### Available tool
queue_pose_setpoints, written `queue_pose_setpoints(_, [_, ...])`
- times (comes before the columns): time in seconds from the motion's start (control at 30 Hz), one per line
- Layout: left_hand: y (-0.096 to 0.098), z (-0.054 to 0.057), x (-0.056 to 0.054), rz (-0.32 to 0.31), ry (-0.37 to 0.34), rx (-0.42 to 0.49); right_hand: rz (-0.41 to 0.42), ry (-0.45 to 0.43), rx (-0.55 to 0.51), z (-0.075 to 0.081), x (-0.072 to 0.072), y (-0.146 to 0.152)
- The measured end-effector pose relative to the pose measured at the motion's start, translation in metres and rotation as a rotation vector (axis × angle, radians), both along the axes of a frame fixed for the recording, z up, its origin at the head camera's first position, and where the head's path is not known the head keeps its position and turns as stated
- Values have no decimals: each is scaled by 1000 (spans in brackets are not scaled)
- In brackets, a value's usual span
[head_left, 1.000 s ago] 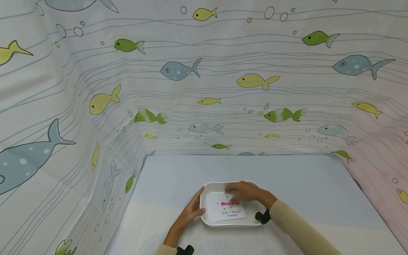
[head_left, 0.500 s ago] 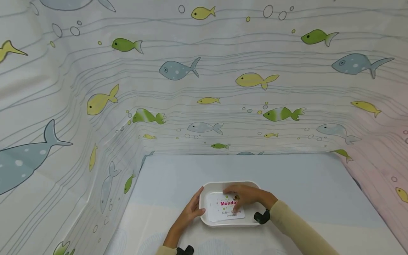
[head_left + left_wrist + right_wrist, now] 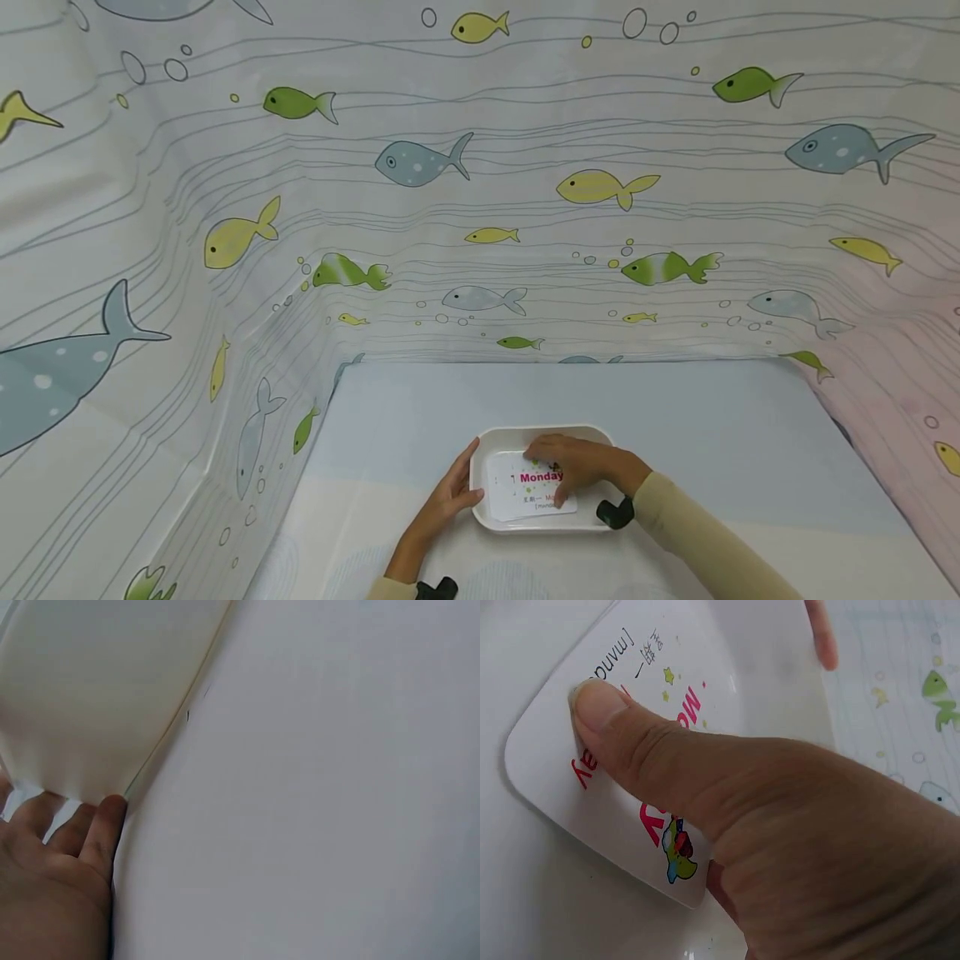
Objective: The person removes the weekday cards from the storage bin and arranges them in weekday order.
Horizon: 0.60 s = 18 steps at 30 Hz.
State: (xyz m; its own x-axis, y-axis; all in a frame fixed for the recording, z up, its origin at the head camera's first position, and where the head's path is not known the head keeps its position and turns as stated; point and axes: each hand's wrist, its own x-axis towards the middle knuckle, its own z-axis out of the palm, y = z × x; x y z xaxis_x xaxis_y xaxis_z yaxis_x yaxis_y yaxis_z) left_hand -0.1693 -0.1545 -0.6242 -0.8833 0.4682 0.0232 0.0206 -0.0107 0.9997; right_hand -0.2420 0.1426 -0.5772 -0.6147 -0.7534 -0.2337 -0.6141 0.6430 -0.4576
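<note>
A white tray (image 3: 592,523) with rounded corners stands on the table and holds a white flash card (image 3: 504,492) printed "Monday" in pink, with Chinese characters below. My left hand (image 3: 448,492) grips the tray's left end, thumb at the rim; in the left wrist view its fingertips (image 3: 111,806) lie against the tray's outer wall. Reaching in from the right, my right hand (image 3: 581,462) spans the card. In the right wrist view the thumb (image 3: 600,712) presses on the printed face near one edge, while the other fingers are mostly hidden behind the hand at the opposite edge.
The table (image 3: 697,425) has a pale blue and cream cover. Behind it and to the left hangs a curtain (image 3: 420,83) printed with fish; its right side looks pinkish. A dark wrist camera (image 3: 617,512) overlaps the tray's right end.
My right thumb has slid down from the card's middle toward its near edge, uncovering the word "Monday". The left hand and the tray stay in place.
</note>
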Motion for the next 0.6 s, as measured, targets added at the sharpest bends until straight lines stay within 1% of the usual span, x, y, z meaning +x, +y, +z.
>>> queue_pose_setpoints(0.2, [0,-1,-1,-16,21,16,15,32,-7,2,1,-1])
queue_pose_setpoints(0.43, [0,3,1,-12,-12,23,41,153,24,-5,2,-1])
queue_pose_setpoints(0.6, [0,2,1,-15,-7,27,26,166,51,2,6,-4])
